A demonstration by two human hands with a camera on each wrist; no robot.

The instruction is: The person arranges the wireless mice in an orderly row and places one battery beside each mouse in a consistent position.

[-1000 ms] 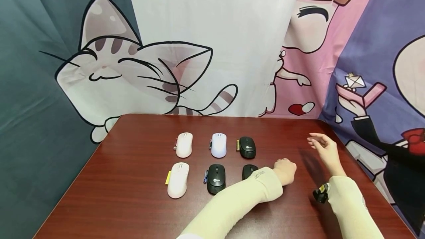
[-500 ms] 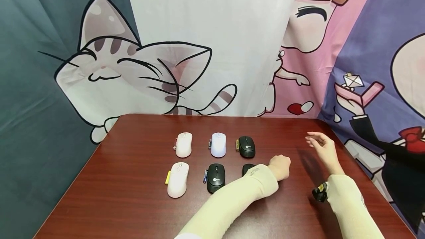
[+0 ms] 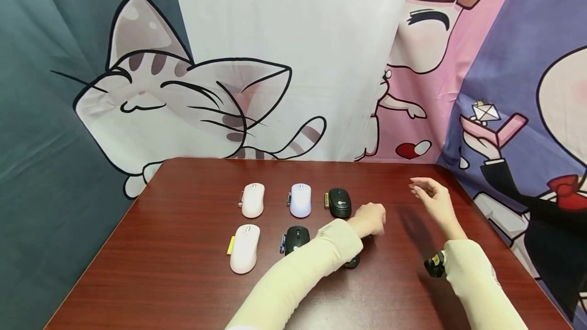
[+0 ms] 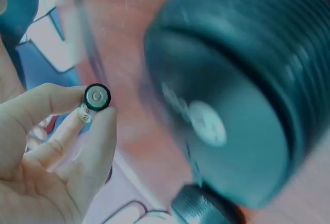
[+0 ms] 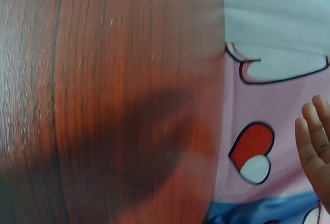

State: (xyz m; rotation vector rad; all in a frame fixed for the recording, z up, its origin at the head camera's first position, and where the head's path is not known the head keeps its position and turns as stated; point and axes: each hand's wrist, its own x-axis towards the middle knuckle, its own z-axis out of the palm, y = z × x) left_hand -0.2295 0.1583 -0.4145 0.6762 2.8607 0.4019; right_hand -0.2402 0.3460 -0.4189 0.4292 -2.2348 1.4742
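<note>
My left hand (image 3: 369, 219) reaches across the right part of the mice; in the left wrist view its thumb and finger pinch a small cylindrical battery (image 4: 96, 97), seen end-on. A black mouse (image 4: 232, 115) fills much of that view. In the head view, the front-right black mouse (image 3: 352, 263) is mostly hidden under my left sleeve, while the back-right black mouse (image 3: 340, 202) lies just behind the hand. Over the right side of the table hovers my right hand (image 3: 435, 202), fingers relaxed and slightly bent, holding nothing.
Two white mice (image 3: 245, 249) stand at the left of the wooden table (image 3: 151, 264). A pale lilac mouse (image 3: 300, 200) and another black mouse (image 3: 296, 238) occupy the middle column. Small batteries (image 3: 327, 200) lie along several mice's left sides. A printed curtain (image 3: 293, 24) hangs behind.
My left hand has moved left and away from me, toward the back-right black mouse, its sleeve now covering more of the front-middle mouse. My right hand has drifted slightly left.
</note>
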